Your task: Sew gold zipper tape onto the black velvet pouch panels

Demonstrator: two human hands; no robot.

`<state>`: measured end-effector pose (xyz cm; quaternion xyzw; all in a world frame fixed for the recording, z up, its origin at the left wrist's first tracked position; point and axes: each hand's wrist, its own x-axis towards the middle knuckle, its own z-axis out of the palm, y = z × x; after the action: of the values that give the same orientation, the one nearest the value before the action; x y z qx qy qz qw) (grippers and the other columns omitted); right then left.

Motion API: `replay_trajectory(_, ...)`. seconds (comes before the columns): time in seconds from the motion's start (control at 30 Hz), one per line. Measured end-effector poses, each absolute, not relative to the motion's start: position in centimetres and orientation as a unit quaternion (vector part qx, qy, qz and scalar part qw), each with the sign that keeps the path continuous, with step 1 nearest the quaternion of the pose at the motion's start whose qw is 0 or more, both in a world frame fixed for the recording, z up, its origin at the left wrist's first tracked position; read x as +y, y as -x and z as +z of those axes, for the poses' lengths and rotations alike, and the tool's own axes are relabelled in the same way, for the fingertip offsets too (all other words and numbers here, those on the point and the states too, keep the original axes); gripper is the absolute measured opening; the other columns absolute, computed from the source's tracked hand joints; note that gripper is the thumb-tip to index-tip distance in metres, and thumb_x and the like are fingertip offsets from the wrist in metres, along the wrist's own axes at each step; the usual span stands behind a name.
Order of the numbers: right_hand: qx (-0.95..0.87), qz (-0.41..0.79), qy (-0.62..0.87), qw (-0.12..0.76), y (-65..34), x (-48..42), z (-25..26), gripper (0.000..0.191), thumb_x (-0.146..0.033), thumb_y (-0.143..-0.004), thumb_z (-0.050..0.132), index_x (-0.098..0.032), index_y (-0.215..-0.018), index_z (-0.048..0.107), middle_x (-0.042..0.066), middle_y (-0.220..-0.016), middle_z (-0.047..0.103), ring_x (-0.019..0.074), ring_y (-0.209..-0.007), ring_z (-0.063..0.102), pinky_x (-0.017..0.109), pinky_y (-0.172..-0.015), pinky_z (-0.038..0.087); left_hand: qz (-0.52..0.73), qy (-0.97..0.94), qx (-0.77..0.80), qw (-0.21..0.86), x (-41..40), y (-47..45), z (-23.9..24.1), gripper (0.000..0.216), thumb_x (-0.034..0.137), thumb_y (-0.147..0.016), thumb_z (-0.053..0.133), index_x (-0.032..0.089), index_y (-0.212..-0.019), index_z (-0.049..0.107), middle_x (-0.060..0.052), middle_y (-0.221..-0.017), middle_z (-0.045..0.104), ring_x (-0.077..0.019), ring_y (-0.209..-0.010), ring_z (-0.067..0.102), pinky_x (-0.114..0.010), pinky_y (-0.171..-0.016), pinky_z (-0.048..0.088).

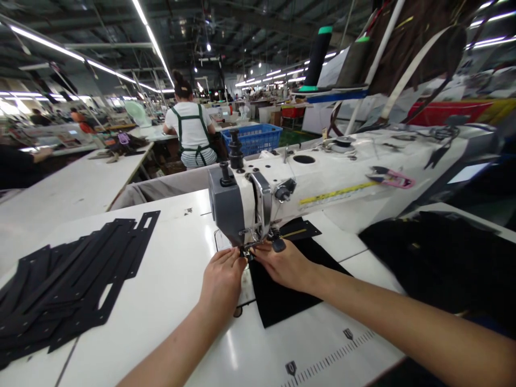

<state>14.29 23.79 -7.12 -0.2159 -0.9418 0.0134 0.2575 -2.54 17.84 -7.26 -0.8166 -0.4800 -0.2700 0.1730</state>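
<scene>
A black fabric panel (288, 301) lies flat on the white table under the sewing machine (242, 209). My right hand (284, 264) rests on this panel, its fingers closed at the panel's edge just right of the presser foot (246, 253). On the other side of the foot is my left hand (223, 277), fingers bent and pressed together. What those left fingertips pinch is hidden by the hand itself. Behind my right hand, a black strip with a yellow line (298, 233) shows beneath the machine arm.
A pile of black cut pieces with slots and holes (76, 285) spreads over the table's left side. Pink-handled thread snips (391, 177) lie on the machine arm. More dark fabric (439, 263) is at right. Beyond are a blue basket (258, 138) and a seated co-worker (191, 129).
</scene>
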Motion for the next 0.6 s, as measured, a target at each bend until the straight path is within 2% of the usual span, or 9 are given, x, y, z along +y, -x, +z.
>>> replay_trajectory(0.3,-0.934,0.024,0.22,0.282,-14.06,23.97,-7.24,0.02,-0.007,-0.083,0.041,-0.016,-0.082,0.058,0.007,-0.088,0.065,0.0186,-0.085,0.059,0.032,-0.084,0.044,-0.281,0.813,-0.483,0.164,17.88,2.55,-7.17,0.022,0.008,-0.085,0.039,0.014,-0.08,0.06,-0.009,-0.084,0.069,-0.0201,-0.078,0.066,-0.037,-0.076,0.054)
replay_trajectory(0.6,-0.926,0.06,0.222,0.299,-14.35,23.34,-7.04,0.017,-0.01,-0.084,0.042,-0.017,-0.085,0.058,0.006,-0.08,0.064,0.0182,-0.082,0.059,0.032,-0.084,0.044,-0.273,0.825,-0.469,0.161,17.23,2.83,-6.89,0.022,0.01,-0.086,0.039,0.013,-0.08,0.059,-0.011,-0.088,0.069,-0.0206,-0.082,0.066,-0.036,-0.079,0.053)
